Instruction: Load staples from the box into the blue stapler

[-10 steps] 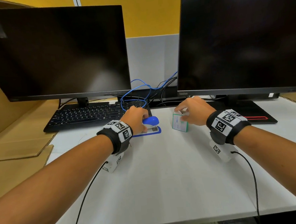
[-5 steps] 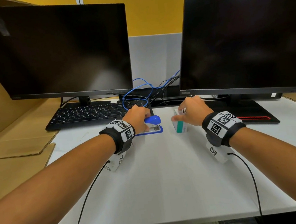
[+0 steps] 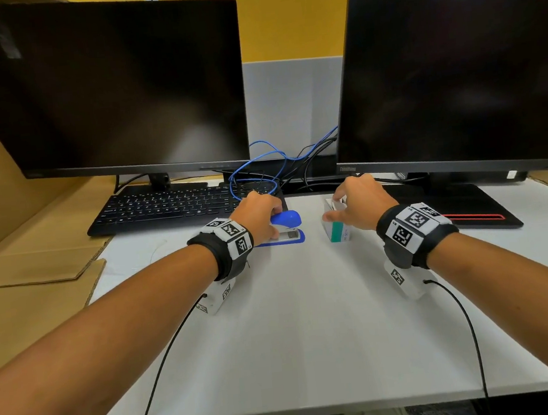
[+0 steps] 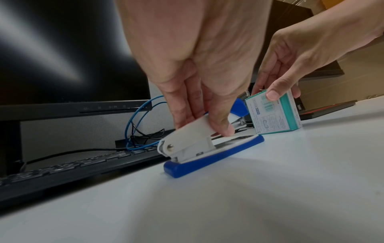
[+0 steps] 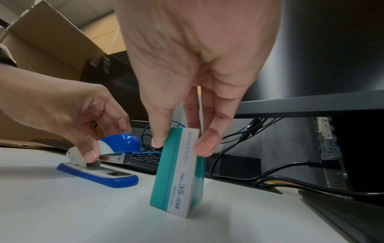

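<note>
Two dark monitors (image 3: 114, 89) stand at the back of a white desk (image 3: 293, 322), with a black keyboard (image 3: 165, 206) under the left one. On the desk in front of the keyboard's right end lies the blue stapler (image 4: 209, 156), its base flat. The left hand (image 3: 256, 215) pinches the stapler's white top arm between thumb and fingers. Just to the right, apart from the stapler, the staple box (image 5: 178, 172) stands on end on the desk, slightly tilted. The right hand (image 3: 359, 202) pinches the box's upper end between thumb and fingers.
</note>
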